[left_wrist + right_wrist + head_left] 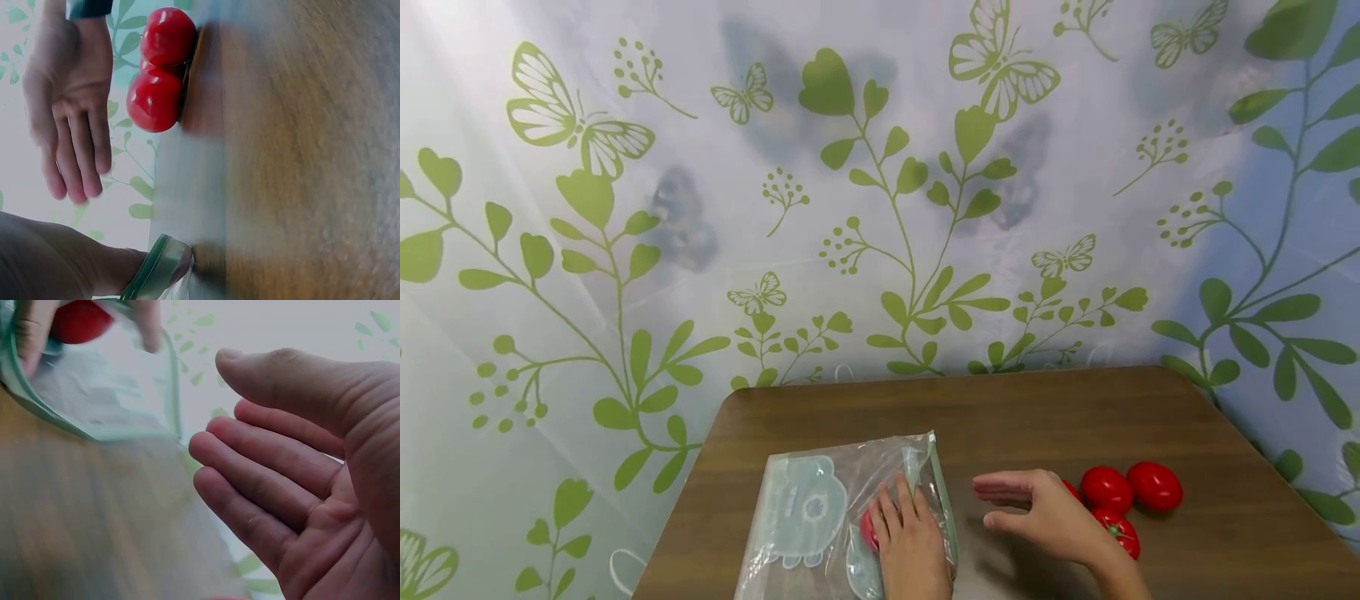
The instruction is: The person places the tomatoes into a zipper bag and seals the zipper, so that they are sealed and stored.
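A clear zip bag (865,467) with pale blue animal prints and a green edge lies on the table. My left hand (913,542) is in its mouth, palm down, fingers nearly straight over a red tomato (868,530). In the right wrist view, this tomato (81,322) shows between the spread thumb and fingers, with a gap beside the thumb. My right hand (1052,517) hovers right of the bag, fingers extended and thumb apart, holding nothing. In the left wrist view, the bag's green rim (153,265) surrounds the left hand, hiding the fingers.
Several red tomatoes sit close together on the table right of my right hand, including one at the back (1107,490), one at far right (1154,487) and one with a green stem (1117,532). Behind the brown table (1000,408) hangs a leaf-and-butterfly curtain (880,208).
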`<action>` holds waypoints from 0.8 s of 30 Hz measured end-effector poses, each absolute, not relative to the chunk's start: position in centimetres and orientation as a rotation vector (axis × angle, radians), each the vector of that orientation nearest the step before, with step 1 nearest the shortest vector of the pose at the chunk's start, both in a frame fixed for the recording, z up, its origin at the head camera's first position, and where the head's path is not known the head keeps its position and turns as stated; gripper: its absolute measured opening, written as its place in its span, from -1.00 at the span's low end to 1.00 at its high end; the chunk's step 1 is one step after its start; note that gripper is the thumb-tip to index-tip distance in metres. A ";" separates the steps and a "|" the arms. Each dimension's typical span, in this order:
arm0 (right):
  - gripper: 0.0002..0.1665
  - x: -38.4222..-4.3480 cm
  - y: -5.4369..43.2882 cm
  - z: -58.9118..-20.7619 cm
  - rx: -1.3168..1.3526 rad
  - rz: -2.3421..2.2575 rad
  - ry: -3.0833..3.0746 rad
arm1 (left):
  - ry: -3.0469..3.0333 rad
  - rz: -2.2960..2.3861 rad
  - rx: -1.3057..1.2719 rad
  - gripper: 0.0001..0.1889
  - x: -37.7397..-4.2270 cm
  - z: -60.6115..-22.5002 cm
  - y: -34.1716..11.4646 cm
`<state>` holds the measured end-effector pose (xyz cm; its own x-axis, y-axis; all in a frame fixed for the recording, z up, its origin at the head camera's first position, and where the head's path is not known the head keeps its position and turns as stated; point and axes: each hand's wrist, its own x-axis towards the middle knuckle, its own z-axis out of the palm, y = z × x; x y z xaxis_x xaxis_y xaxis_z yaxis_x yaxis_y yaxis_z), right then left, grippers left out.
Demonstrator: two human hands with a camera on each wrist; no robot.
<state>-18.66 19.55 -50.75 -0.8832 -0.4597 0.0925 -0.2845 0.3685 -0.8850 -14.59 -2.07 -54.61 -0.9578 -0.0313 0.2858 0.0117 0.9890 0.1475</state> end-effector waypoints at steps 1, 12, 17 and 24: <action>-0.42 -18.5 20.0 -50.5 -0.672 -1.538 2.457 | -2.837 -0.208 0.014 -0.09 -14.6 -54.7 -2.1; -0.36 -16.8 24.9 -48.3 -0.522 -1.454 2.593 | -2.767 -0.212 0.020 -0.19 -14.5 -54.9 -2.0; -0.33 -16.0 27.1 -48.3 -0.369 -1.407 2.624 | -2.762 -0.209 0.028 -0.27 -14.6 -54.9 -1.9; -0.32 -14.5 30.6 -49.5 -0.299 -1.357 2.640 | -2.782 -0.208 0.027 -0.21 -14.6 -54.9 -1.9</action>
